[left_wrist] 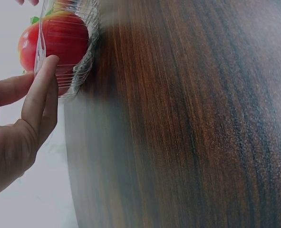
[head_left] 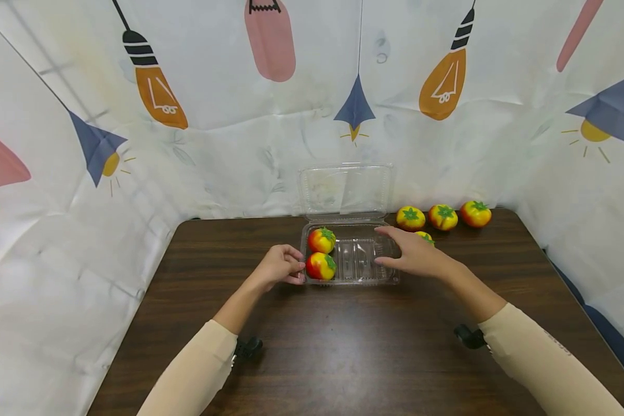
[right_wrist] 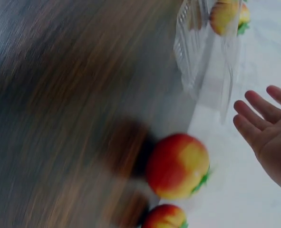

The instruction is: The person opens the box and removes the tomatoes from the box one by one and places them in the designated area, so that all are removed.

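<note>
Between left fingers [left_wrist: 38, 90]: box [head_left: 359, 260] edge, apparently pinched; best kept steady.
Right fingers [right_wrist: 248, 130]: spread, empty; cup fruit [head_left: 410, 218] beside them gently.

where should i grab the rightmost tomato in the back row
Probably round the rightmost tomato, at its bulging sides below the green calyx, from above and front-right: its middle is widest, another tomato sits left, printed cloth hangs behind.
</note>
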{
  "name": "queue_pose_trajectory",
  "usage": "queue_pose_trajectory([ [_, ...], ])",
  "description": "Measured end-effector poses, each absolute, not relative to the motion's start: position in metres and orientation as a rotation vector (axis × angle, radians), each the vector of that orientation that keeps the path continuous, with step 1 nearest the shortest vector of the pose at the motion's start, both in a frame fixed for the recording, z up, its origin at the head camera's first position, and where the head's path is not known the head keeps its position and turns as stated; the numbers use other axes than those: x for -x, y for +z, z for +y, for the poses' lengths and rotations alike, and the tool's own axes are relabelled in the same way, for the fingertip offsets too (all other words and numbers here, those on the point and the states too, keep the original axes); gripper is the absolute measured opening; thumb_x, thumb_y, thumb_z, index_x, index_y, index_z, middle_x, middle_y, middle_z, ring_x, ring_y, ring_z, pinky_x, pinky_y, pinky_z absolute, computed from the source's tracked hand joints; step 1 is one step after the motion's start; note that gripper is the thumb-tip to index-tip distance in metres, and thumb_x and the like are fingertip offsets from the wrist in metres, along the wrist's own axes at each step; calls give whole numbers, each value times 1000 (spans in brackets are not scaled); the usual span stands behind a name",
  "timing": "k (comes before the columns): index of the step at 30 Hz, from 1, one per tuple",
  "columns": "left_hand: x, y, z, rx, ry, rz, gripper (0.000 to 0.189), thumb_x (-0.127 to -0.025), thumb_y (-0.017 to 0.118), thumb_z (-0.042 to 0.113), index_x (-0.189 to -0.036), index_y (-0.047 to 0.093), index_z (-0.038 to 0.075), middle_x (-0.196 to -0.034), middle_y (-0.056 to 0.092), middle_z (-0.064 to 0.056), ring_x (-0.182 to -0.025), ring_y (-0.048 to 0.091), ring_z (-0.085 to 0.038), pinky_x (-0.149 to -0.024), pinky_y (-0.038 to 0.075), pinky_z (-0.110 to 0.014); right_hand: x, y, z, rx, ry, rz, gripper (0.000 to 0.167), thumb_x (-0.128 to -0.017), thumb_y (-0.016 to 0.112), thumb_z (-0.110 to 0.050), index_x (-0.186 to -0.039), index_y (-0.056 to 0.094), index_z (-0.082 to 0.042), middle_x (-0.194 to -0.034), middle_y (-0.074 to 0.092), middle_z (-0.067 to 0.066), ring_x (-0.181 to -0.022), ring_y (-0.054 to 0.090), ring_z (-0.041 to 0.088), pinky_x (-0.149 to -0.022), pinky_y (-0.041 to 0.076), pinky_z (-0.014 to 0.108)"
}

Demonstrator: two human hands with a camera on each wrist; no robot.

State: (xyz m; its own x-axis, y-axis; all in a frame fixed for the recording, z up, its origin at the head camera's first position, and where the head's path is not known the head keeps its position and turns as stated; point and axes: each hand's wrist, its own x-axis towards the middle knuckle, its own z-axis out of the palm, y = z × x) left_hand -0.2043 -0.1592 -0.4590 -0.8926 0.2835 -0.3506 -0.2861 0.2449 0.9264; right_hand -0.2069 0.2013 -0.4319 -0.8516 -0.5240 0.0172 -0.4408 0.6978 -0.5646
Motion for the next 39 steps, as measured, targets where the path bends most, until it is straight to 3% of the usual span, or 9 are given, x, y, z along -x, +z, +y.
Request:
queue_pose_trajectory([
  [14,203,-457,-159,2,1684,2079,26,-98,64,-7,-120,52,-15,-84,70,-15,-65,70,-17,-64,67,-36,215,-444,157,786,-987,2494,73,-98,68,-49,-152,43,-8,-151,55,18,-137,57,33,-114,49,53],
  [21,204,-458,-158,17,1680,2082,25,-97,65,-7,-118,53,-12,-83,70,-14,-64,70,-18,-63,66,-35,218,-455,132,808,-963,2410,77,-98,67,-52,-152,41,-3,-151,54,19,-134,59,33,-111,52,51],
  [30,204,-457,-157,21,1671,2086,24,-97,65,-7,-118,54,-12,-83,70,-13,-64,70,-18,-63,66,-35,223,-467,112,749,-943,2422,69,-97,66,-55,-145,51,-7,-134,68,11,-118,68,24,-105,57,45],
  [39,204,-454,-157,5,1643,2110,26,-98,65,-6,-120,54,-13,-87,68,-15,-64,70,-17,-64,66,-34,224,-472,93,732,-873,2475,74,-95,65,-59,-143,54,-3,-134,67,12,-118,66,25,-106,56,44],
])
